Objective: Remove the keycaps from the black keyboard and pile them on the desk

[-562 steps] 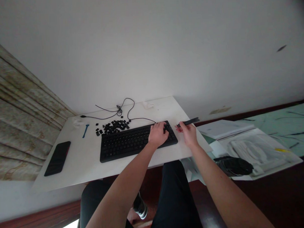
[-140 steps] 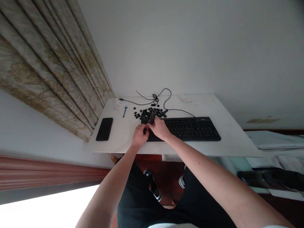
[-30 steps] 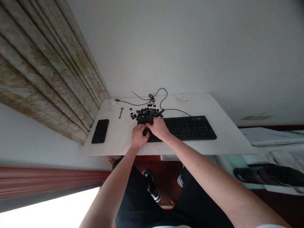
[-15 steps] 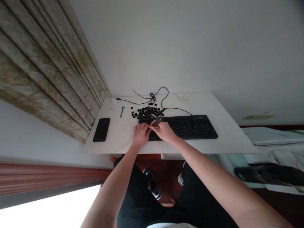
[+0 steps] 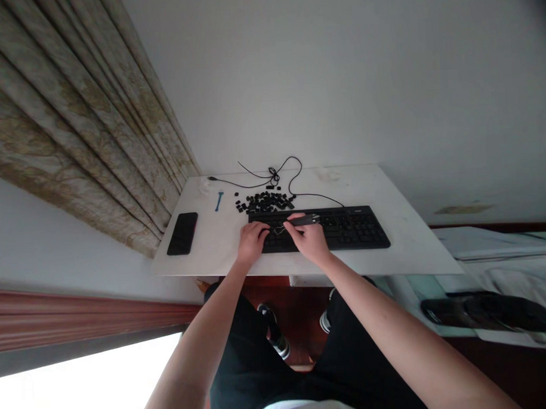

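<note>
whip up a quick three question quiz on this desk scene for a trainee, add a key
1. Which hand holds the dark-handled tool?

2. True or false: the phone lies to the left of the keyboard.

3. Where is the heap of loose black keycaps?
a) on top of the phone
b) beyond the keyboard's far edge
c) off the keyboard's right end

Key
1. The right hand
2. True
3. b

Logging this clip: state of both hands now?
Left hand: curled at the keyboard; whether it holds anything cannot be told.
Right hand: closed on a dark-handled tool.
</note>
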A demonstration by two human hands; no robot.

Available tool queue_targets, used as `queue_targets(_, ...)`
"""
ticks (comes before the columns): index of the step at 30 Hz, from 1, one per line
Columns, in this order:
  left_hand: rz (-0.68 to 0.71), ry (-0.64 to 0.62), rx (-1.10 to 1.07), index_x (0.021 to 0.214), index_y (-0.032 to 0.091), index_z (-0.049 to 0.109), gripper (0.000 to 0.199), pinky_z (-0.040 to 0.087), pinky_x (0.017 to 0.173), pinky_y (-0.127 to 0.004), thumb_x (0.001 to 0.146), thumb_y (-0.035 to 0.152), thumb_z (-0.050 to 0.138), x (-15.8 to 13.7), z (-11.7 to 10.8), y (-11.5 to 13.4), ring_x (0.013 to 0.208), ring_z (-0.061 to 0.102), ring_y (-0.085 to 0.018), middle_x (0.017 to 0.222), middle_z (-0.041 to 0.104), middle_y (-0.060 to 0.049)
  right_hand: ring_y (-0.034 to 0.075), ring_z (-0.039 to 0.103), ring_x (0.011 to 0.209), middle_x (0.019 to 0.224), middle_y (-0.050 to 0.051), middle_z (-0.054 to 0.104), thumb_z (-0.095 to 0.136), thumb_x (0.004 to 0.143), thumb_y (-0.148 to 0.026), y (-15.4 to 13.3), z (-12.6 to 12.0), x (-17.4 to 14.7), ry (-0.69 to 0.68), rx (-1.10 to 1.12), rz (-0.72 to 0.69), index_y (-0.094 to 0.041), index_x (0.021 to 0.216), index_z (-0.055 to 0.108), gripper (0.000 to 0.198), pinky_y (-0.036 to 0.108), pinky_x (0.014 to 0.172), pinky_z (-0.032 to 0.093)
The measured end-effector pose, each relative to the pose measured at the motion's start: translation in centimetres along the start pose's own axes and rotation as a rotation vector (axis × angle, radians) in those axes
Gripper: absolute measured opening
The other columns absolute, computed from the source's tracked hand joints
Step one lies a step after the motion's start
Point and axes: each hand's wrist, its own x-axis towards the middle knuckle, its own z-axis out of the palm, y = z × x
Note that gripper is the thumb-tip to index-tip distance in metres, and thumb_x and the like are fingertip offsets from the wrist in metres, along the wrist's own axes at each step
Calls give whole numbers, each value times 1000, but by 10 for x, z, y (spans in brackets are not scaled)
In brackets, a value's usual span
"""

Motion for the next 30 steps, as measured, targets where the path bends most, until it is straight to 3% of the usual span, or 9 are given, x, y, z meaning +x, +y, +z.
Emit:
queue_targets(5, -90, 127, -105, 107, 21, 70, 17, 53, 96, -38, 96, 18, 57, -2, 2, -3, 103, 67, -21, 105, 73, -7, 25, 73, 73, 93, 11, 75, 54, 95, -58, 45, -47, -1, 312, -250, 78, -19, 96, 67, 41, 34, 65, 56)
queue_targets(8, -152, 155, -126, 106, 21, 71, 17, 53, 96, -38, 96, 20, 57, -2, 2, -4, 103, 67, -21, 105, 73, -7, 27, 72, 84, 96, 13, 75, 50, 97, -55, 73, -62, -13, 399, -378, 51, -18, 101, 67, 41, 40, 78, 56)
queue_targets(13, -247, 192, -102, 105, 21, 73, 19, 53, 98, -37, 96, 24, 57, 21, -5, -7, 102, 68, -20, 105, 74, -6, 27, 67, 96, 104, 13, 74, 53, 98, -45, 91, -59, -27, 363, -441, -133, -19, 105, 67, 31, 46, 96, 51)
queue_targets(17, -296, 191, -36, 107, 20, 74, 23, 52, 99, -36, 96, 25, 55, 65, -17, -12, 101, 68, -20, 106, 76, -6, 27, 66, 95, 105, 13, 73, 52, 99, -43, 88, -58, -26, 351, -458, -123, -20, 105, 68, 29, 46, 95, 51)
queue_targets(23, -350, 57, 96, 115, 19, 73, 28, 50, 101, -41, 93, 26, 57, 116, -18, -23, 104, 67, -25, 113, 75, -10, 26, 66, 91, 103, 12, 73, 50, 100, -43, 87, -62, -24, 343, -457, -123, -19, 102, 68, 30, 44, 91, 52)
queue_targets(26, -294, 87, 96, 110, 18, 73, 26, 50, 103, -42, 92, 20, 55, 113, -12, -24, 108, 66, -25, 115, 73, -12, 26, 66, 90, 102, 12, 74, 50, 100, -43, 88, -62, -23, 358, -455, -114, -19, 102, 68, 30, 43, 89, 53)
queue_targets(30, -150, 166, 11, 104, 20, 72, 28, 51, 102, -41, 91, 12, 48, 79, -5, -12, 108, 65, -23, 109, 71, -9, 26, 66, 86, 99, 12, 74, 50, 99, -45, 88, -62, -22, 370, -454, -85, -19, 100, 67, 32, 42, 85, 54)
